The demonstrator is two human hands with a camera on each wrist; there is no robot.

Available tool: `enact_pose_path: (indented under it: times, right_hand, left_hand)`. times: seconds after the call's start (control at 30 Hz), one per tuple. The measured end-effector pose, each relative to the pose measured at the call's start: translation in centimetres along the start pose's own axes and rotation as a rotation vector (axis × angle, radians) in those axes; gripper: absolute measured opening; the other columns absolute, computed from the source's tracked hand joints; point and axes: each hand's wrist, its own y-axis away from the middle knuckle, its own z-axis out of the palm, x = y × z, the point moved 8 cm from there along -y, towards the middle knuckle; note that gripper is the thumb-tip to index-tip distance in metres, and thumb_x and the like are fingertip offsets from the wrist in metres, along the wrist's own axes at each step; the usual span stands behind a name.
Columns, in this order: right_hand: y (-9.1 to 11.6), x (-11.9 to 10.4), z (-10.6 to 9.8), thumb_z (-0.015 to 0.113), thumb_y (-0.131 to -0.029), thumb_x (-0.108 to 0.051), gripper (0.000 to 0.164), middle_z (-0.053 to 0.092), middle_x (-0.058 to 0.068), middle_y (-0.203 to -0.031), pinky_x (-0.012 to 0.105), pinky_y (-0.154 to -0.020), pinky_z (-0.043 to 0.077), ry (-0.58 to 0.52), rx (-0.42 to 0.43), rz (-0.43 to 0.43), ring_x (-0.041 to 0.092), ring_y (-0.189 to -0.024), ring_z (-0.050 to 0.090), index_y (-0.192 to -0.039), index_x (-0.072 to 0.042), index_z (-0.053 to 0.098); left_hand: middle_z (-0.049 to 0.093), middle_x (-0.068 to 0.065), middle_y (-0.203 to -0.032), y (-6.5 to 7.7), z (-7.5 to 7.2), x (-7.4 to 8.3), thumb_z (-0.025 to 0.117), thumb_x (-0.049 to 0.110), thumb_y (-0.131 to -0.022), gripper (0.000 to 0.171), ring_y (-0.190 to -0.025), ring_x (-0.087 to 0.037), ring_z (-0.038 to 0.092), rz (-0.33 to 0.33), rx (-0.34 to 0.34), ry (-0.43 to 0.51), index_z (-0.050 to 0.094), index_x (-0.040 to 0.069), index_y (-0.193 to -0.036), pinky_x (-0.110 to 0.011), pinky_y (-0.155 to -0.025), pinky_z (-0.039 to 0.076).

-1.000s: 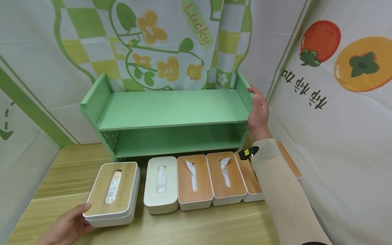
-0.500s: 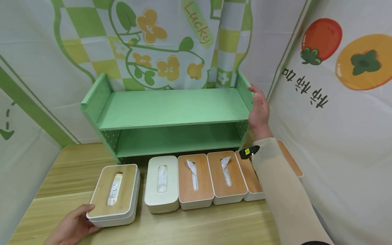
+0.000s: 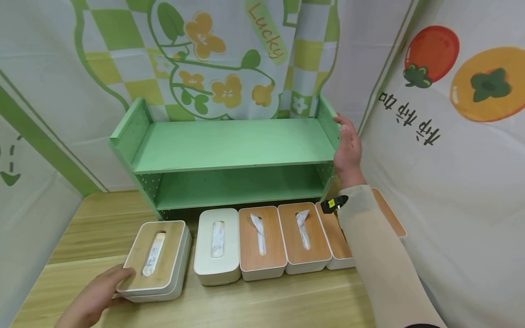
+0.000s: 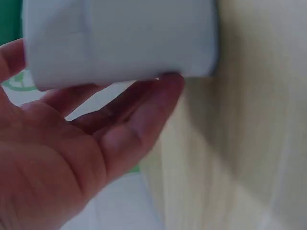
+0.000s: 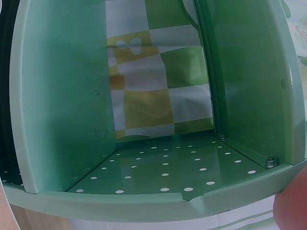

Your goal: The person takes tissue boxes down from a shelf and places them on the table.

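Note:
My left hand [image 3: 96,291] holds the front left corner of a tissue box [image 3: 174,250] with white sides and a light wood-grain lid, at the left of the table. A wrapped tissue pack shows through the lid's slot. In the left wrist view, curled fingers [image 4: 139,124] touch the box's white side [image 4: 148,38]. My right hand [image 3: 348,152] touches the right side panel of a green two-tier shelf [image 3: 238,141], fingers pointing up along it. In the right wrist view, a fingertip [image 5: 291,203] overlaps the edge of the shelf's perforated panel [image 5: 144,179].
Right of the held box, a cream tissue box [image 3: 217,267] stands in a row with tissue boxes with brown lids, such as one box [image 3: 248,241] and another [image 3: 313,232]. My right sleeve [image 3: 377,246] hides part of the row. White curtains [image 3: 410,182] hang close at both sides.
The tissue box in my left hand has shifted slightly right and its far edge sits lower in view. The left hand has moved right with it. My right hand stays at the shelf's side.

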Motion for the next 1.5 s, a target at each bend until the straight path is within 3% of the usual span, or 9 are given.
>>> enact_pose_path:
  times: [0.2, 0.73, 0.97, 1.23, 1.5]
  right_hand:
    - [0.1, -0.1, 0.0, 0.030, -0.109, -0.040, 0.045, 0.037, -0.012, -0.155, 0.037, -0.114, 0.019, -0.011, -0.004, -0.002, 0.008, -0.141, 0.025, -0.140, -0.019, 0.055]
    - [0.2, -0.2, 0.3, 0.030, -0.109, -0.042, 0.045, 0.037, -0.013, -0.154, 0.037, -0.114, 0.019, -0.009, -0.004, -0.004, 0.008, -0.141, 0.025, -0.139, -0.020, 0.055]
    - [0.2, -0.3, 0.2, 0.029, -0.109, -0.041, 0.045, 0.035, -0.013, -0.156, 0.039, -0.115, 0.019, -0.012, -0.004, 0.015, 0.009, -0.142, 0.025, -0.141, -0.021, 0.054]
    - [0.2, -0.5, 0.0, 0.029, -0.108, -0.045, 0.047, 0.036, -0.015, -0.155, 0.039, -0.114, 0.018, -0.002, -0.004, -0.002, 0.009, -0.141, 0.025, -0.140, -0.021, 0.055]
    - [0.2, -0.1, 0.1, 0.029, -0.108, -0.046, 0.047, 0.037, -0.016, -0.154, 0.040, -0.114, 0.019, 0.019, -0.001, -0.002, 0.008, -0.141, 0.025, -0.140, -0.023, 0.055]
  left_hand:
    - [0.049, -0.036, -0.133, -0.1, 0.0, 0.7, 0.044, 0.031, -0.107, 0.070, -0.103, -0.024, 0.062, 0.037, 0.060, 0.011, 0.014, -0.014, -0.152, -0.046, -0.083, 0.055]
    - [0.051, -0.036, -0.131, -0.8, 2.2, 2.5, 0.045, 0.027, -0.106, 0.068, -0.098, -0.028, 0.064, 0.080, 0.061, 0.085, 0.014, -0.010, -0.154, -0.048, -0.081, 0.056]
    - [0.050, -0.038, -0.131, -1.0, 2.4, 2.6, 0.044, 0.022, -0.106, 0.064, -0.097, -0.026, 0.065, 0.081, 0.091, 0.061, 0.015, -0.009, -0.154, -0.049, -0.081, 0.056]
    - [0.039, -0.041, -0.141, -1.1, 2.6, 2.8, 0.044, 0.025, -0.106, 0.067, -0.105, -0.029, 0.062, 0.090, 0.073, 0.032, 0.012, -0.007, -0.155, -0.051, -0.084, 0.055]
    - [0.048, -0.039, -0.135, -0.9, 2.9, 2.7, 0.046, 0.025, -0.106, 0.067, -0.104, -0.029, 0.063, 0.088, 0.080, 0.032, 0.013, -0.009, -0.154, -0.049, -0.083, 0.055]
